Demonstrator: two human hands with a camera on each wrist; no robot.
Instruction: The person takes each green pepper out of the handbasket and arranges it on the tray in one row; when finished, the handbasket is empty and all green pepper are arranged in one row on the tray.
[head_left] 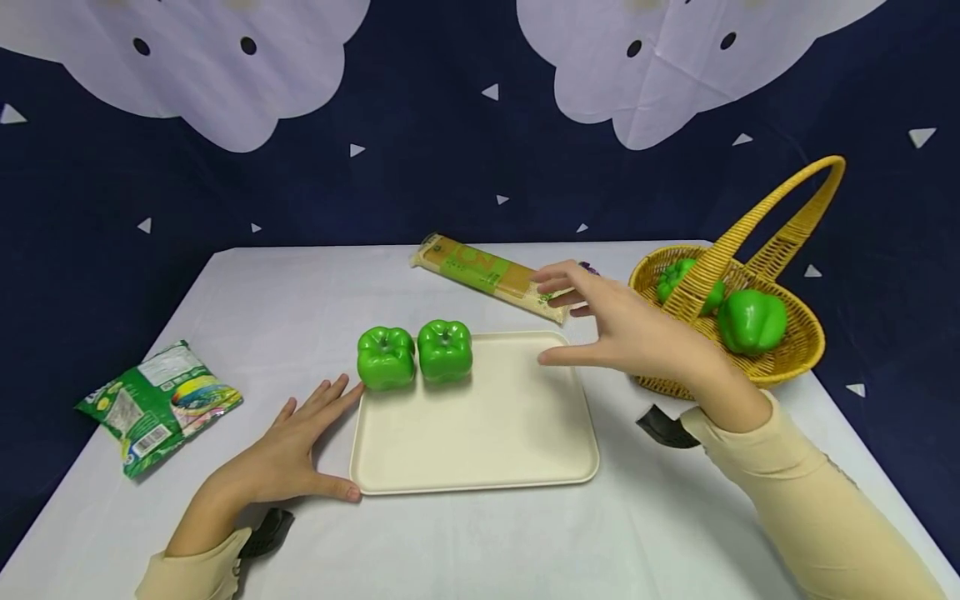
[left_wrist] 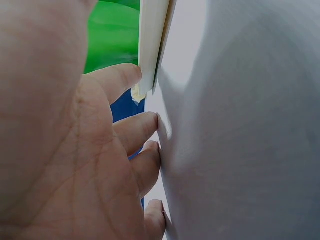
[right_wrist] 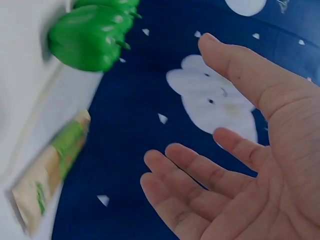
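Note:
Two green bell peppers, one on the left [head_left: 386, 358] and one beside it [head_left: 445, 351], sit at the back left of a cream tray [head_left: 480, 442]. My left hand [head_left: 296, 454] is spread at the tray's left edge; in the left wrist view its index fingertip touches the tray rim [left_wrist: 152, 45], while other fingertips meet the tablecloth. Above the tray's right back corner, my right hand [head_left: 630, 325] hovers with fingers apart and nothing between them. The right wrist view shows its bare palm [right_wrist: 240, 200]. Near it stands a yellow wicker basket [head_left: 806, 333] holding two more green bell peppers [head_left: 752, 322].
Behind the tray lies a long noodle packet [head_left: 487, 275], partly covered by my right hand. A green snack bag [head_left: 161, 408] lies at the left of the white table [head_left: 465, 550]. The basket's tall handle [head_left: 780, 196] rises at the right. A dark curtain hangs behind.

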